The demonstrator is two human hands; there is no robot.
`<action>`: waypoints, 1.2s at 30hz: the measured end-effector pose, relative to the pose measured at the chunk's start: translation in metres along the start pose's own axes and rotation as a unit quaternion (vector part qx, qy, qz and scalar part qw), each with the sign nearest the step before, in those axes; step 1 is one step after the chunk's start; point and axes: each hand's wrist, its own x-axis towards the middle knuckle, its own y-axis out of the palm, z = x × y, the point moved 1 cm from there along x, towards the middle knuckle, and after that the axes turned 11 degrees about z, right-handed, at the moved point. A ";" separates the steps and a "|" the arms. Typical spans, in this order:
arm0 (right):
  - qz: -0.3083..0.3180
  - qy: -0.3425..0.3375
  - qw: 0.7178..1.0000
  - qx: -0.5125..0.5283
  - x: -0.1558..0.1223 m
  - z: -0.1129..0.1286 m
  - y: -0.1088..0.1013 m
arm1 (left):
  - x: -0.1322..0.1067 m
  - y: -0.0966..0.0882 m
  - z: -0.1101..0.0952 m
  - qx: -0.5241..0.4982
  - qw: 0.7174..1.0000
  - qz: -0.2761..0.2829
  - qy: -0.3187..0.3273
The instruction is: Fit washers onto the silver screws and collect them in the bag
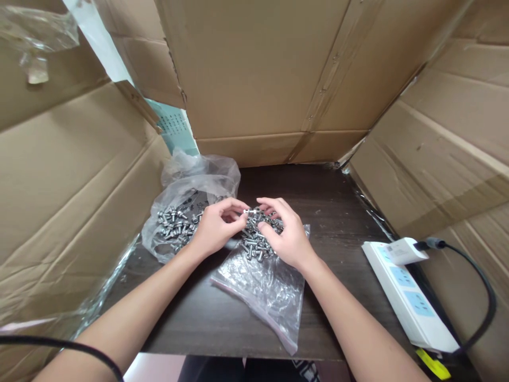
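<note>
Between the thumb and forefinger of my left hand is a small silver bolt, its shank pointing right. My right hand faces it with thumb and fingers apart, curved over a pile of bolts. That pile lies on a clear zip bag flat on the dark table. Left of my left hand, more bolts with washers or flanges sit in a crumpled clear plastic bag. Whether the right fingertips touch any bolts in the pile, I cannot tell.
Cardboard walls enclose the dark table at the back and both sides. A white power strip with a plugged-in adapter and black cable lies at the right. Another black cable crosses my left forearm.
</note>
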 end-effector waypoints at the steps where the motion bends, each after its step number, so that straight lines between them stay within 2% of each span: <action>1: 0.007 0.000 1.000 -0.005 0.000 0.000 0.001 | 0.000 0.000 0.000 0.000 1.000 -0.002 0.000; 5: 0.027 0.034 0.998 -0.045 0.001 -0.003 0.005 | 0.001 0.000 0.000 0.003 1.000 -0.011 0.000; 8: 0.012 0.038 0.999 -0.021 0.001 -0.004 0.006 | 0.000 0.000 -0.001 0.014 1.000 -0.001 0.006; 11: 0.002 0.010 1.000 0.004 0.001 0.000 0.004 | -0.001 0.001 -0.003 0.035 0.999 0.008 0.010; 17: -0.016 -0.067 0.998 0.016 -0.001 0.004 0.000 | -0.001 0.001 -0.001 0.054 0.998 -0.011 -0.007; 21: -0.023 -0.031 0.999 -0.004 -0.001 0.000 0.001 | -0.001 0.001 0.000 0.053 0.998 -0.011 -0.010; 28: -0.030 -0.038 0.999 0.016 0.000 0.000 -0.001 | 0.000 0.001 -0.001 0.035 0.999 -0.003 -0.020; 36: 0.003 0.020 1.000 0.024 0.002 -0.007 0.008 | -0.001 0.004 -0.003 0.015 0.999 0.034 -0.008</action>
